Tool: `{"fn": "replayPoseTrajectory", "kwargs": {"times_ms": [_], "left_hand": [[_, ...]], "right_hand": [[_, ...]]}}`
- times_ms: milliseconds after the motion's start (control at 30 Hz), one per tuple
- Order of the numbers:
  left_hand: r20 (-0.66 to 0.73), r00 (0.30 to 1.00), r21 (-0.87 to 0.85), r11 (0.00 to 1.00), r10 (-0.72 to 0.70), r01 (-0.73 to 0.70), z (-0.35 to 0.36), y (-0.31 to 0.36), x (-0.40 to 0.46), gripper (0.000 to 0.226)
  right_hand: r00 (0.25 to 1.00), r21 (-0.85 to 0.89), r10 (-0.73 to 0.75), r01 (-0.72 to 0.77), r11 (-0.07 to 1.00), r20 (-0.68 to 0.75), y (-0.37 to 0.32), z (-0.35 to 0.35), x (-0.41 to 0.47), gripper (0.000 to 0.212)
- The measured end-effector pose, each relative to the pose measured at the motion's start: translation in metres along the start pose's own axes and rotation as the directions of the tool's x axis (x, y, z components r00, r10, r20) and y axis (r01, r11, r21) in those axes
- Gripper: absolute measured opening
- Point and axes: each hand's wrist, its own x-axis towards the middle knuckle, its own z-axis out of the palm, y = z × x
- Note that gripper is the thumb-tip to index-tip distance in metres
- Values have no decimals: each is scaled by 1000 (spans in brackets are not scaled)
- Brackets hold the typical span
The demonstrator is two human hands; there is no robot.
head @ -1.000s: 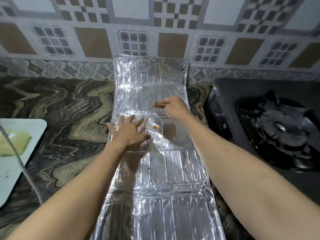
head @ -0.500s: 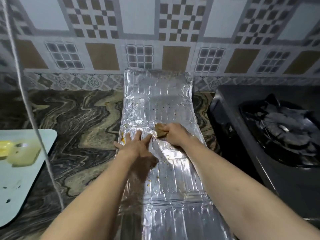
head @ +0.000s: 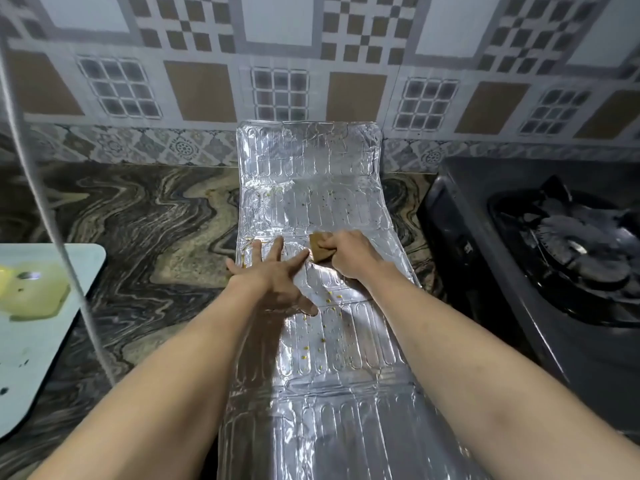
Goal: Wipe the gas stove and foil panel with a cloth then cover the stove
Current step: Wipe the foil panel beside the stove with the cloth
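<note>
A long silver foil panel [head: 311,368] lies flat on the marbled counter, its far end bent up against the tiled wall. Yellow and brown crumbs dot its middle. My left hand [head: 273,277] presses flat on the panel's left side with fingers spread. My right hand [head: 349,252] grips a small brown cloth [head: 318,249] and holds it against the foil just right of the left fingertips. The black gas stove [head: 568,258] stands to the right, its burner and pan support uncovered.
A pale green board [head: 45,344] with a yellowish piece on it sits at the left edge. A thin grey cord [head: 52,216] hangs down in front of it. The dark marbled counter [head: 149,237] stretches between board and panel.
My right hand drew the cloth from the panel's upper part down towards me, beside the left fingers. The left hand stayed pressed on the foil. Crumbs now lie nearer me.
</note>
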Motion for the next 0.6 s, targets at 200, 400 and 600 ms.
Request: {"fn": "replayPoseTrajectory", "kwargs": {"times_ms": [200,400,600], "left_hand": [[24,999,-16,1000,-22,22,-3,3,-4,128],[72,996,-7,999,-47,48,-6,4,-7,128],[88,994,-3,998,-67,68,-7,7,-10,126]], "right_hand": [[996,1,80,-80,997,37,-8,-1,-29,39],[990,88,99,-108,990,99,-5,11,-85,35],[980,167,97,-126,978,176,-1,25,-140,43]]}}
